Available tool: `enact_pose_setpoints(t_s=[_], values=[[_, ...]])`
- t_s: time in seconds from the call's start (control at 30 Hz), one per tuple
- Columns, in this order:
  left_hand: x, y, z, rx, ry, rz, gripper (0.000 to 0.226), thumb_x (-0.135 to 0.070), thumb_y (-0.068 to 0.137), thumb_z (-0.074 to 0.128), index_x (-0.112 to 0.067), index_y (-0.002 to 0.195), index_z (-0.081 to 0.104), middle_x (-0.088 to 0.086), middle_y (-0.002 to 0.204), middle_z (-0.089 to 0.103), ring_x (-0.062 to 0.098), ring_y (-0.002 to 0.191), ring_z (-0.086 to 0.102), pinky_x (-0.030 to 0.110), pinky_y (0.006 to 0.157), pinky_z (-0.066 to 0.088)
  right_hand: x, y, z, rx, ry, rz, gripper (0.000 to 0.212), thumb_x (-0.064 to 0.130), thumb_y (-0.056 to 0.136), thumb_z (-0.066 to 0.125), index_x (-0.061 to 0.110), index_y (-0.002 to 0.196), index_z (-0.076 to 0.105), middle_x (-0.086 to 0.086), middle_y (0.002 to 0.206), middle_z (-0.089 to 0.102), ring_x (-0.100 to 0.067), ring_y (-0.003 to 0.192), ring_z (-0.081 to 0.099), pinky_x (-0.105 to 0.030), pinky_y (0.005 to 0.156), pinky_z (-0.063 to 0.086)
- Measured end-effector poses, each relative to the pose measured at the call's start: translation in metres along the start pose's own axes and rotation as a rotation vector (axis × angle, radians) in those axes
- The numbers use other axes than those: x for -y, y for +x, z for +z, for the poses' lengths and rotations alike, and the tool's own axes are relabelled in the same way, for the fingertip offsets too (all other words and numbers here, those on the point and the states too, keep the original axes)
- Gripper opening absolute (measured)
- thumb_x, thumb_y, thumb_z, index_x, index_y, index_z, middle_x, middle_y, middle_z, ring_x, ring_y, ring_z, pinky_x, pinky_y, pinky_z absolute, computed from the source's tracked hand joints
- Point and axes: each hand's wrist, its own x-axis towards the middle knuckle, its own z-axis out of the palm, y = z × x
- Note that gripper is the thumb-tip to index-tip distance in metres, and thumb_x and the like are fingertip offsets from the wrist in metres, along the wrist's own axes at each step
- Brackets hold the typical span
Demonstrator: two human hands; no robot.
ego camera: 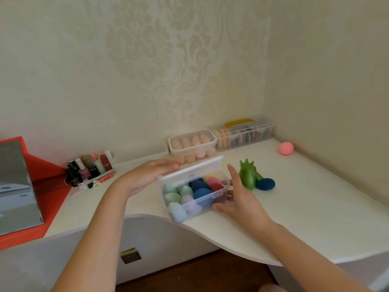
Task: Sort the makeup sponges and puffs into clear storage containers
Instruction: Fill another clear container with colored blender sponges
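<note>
**A:** Head view: where is the box being filled?

**B:** The clear container point(217, 194) sits near the table's point(311, 209) curved front edge, at 6 o'clock from the wall corner. It holds mint, lilac, navy, pink and dark red sponges. Its lid point(197, 167) is tilted, raised on the near side along the box's back edge.

**A:** And the hands?

**B:** The left hand point(147, 178) lies flat on the lid from 9 o'clock, with its fingers straight and together and gripping nothing. The right hand point(239, 197) is at the box's 3 o'clock end, spread wide. Its thumb is against the front corner and its fingers stand upright beside the end wall. I can't tell how firmly it presses.

**A:** Any loose pieces?

**B:** A navy sponge point(265, 183) lies at 3 o'clock from the box. It is just beside a green crown-topped holder point(247, 175), possibly touching. A pink sponge point(285, 148) rests well apart at 2 o'clock, close to the side wall.

**A:** Other containers?

**B:** At 12 o'clock is a lidded tub of peach sponges point(192, 147). At 1 o'clock from it, in the corner, is a long case with a yellow handle point(244, 133) holding flat puffs on edge.

**A:** The left side?

**B:** Nail polish bottles point(90, 165) cluster at 10 o'clock. A red box with a mirror point(21, 190) sits at 9 o'clock.
</note>
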Motion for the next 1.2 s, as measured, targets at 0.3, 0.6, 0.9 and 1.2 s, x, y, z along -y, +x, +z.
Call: enact_pose_setpoints(t_s=[0.3,0.6,0.9,1.2], values=[[0.008,0.0,0.044,0.021,0.766,-0.101,0.091,-0.074,0.078,0.036,-0.038,0.148,-0.009,-0.005,0.157,-0.02,0.019,0.145,-0.017,0.049,0.117,-0.001,-0.009,-0.004,0.003,-0.001,-0.044,-0.176,0.092,0.021,0.081,0.072,0.05,0.144,0.012,0.011,0.132,0.048,-0.002,0.111,0.053,-0.011,0.097,0.04],[-0.006,0.006,0.043,0.16,0.855,-0.229,0.132,-0.069,0.061,0.071,-0.034,0.144,-0.025,0.003,0.153,-0.031,0.025,0.143,-0.023,0.051,0.117,0.003,-0.014,0.001,-0.005,0.056,0.066,-0.224,0.074,0.041,0.076,0.074,0.049,0.139,0.035,0.009,0.151,0.031,-0.005,0.134,0.037,-0.026,0.107,0.041],[0.006,0.006,0.056,0.012,0.94,-0.138,0.124,-0.053,0.065,0.073,-0.029,0.147,-0.017,0.003,0.156,-0.008,0.029,0.144,-0.004,0.048,0.112,0.02,-0.013,0.007,-0.008,-0.023,0.02,-0.22,0.054,0.028,0.083,0.07,0.043,0.131,0.051,0.005,0.154,0.027,-0.005,0.142,0.024,-0.023,0.11,0.035],[0.015,0.013,0.049,-0.102,0.912,-0.12,0.114,-0.05,0.066,0.07,-0.031,0.149,-0.006,0.004,0.153,0.005,0.03,0.139,0.01,0.045,0.105,0.029,-0.007,0.029,-0.001,-0.075,0.033,-0.281,0.05,0.014,0.079,0.074,0.022,0.127,0.06,-0.004,0.125,0.059,-0.019,0.111,0.058,0.001,0.09,0.036]])
